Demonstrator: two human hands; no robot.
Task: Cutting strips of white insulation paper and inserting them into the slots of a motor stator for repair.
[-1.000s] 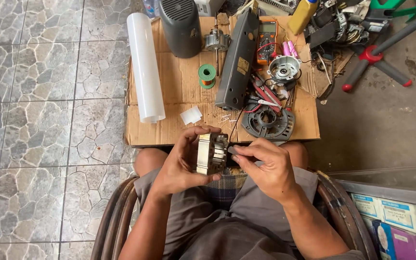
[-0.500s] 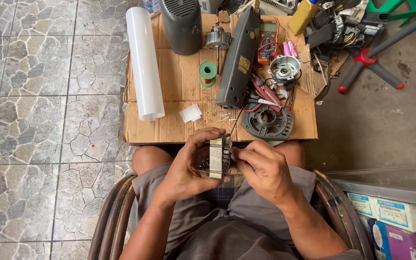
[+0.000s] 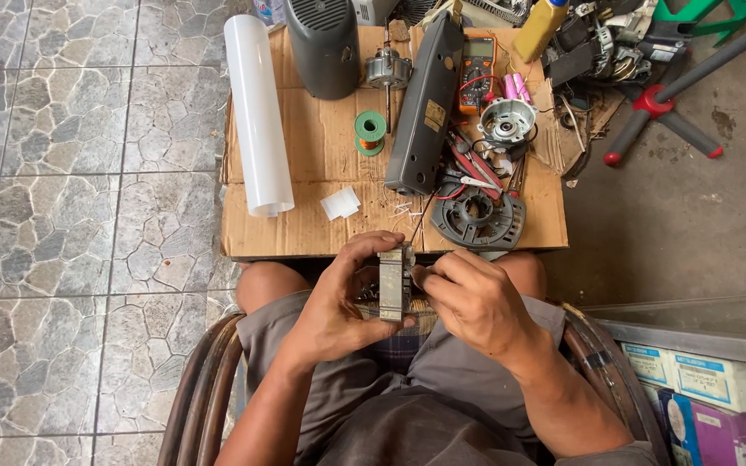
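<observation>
A small metal motor stator (image 3: 395,282) with stacked grey plates is held over my lap, edge-on to the camera. My left hand (image 3: 338,302) wraps around its left side and grips it. My right hand (image 3: 475,302) is closed at its right side, fingertips pinched against the stator's edge; what they pinch is too small to tell. I sit in a rattan chair (image 3: 205,380) in front of a sheet of cardboard (image 3: 321,142) laid on the floor.
On the cardboard lie a white plastic tube (image 3: 257,112), a dark grey fan housing (image 3: 322,47), a long dark casing (image 3: 425,103), a green wire spool (image 3: 369,131), a multimeter (image 3: 477,73), a round black motor cover (image 3: 477,217) and pliers. Boxes (image 3: 692,388) stand at the right.
The stator has turned in my hands from face-on to edge-on. Both hands stayed over my lap, and the view shifted slightly.
</observation>
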